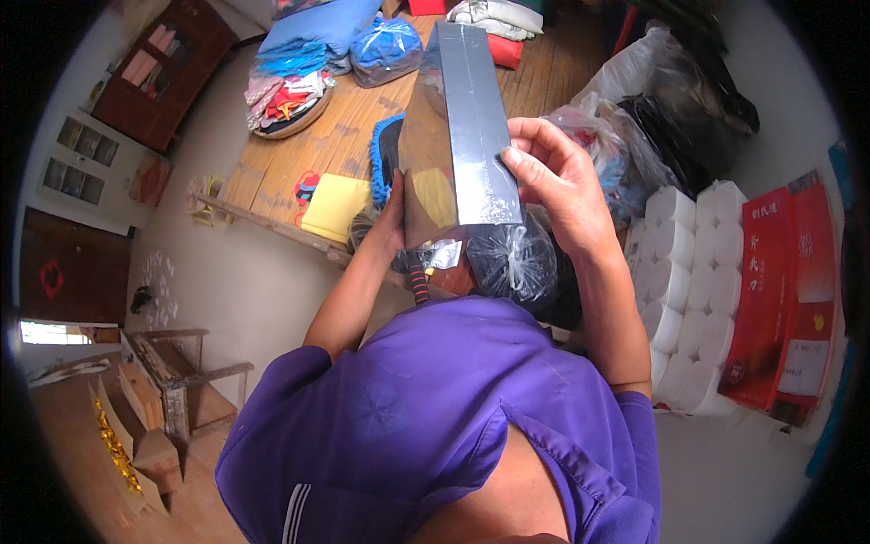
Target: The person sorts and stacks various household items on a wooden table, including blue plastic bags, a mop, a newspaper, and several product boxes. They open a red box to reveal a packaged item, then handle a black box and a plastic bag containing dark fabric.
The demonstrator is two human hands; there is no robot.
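A long box (pixel 479 129) with a grey side and a dark, glossy, reflective face is held up before me. My right hand (pixel 557 170) grips its right edge between thumb and fingers. At the lower left of the box my left hand (pixel 394 214) presses against its glossy face, with most of its fingers hidden behind it. Below and behind the box is a blue-fringed dark item (pixel 385 160), partly covered. To its left a folded yellow cloth (pixel 336 207) lies on the bamboo-slat surface (pixel 279 170). A tied clear plastic bag with dark contents (pixel 514 262) sits under the box's lower end.
A basket of folded cloths (pixel 299 119) and a bagged blue bundle (pixel 387 51) stand at the far left. Plastic bags (pixel 612 136) are heaped on the right, above packs of white paper rolls (pixel 686 285) and red boxes (pixel 768 292). A wooden chair (pixel 183 381) stands at lower left.
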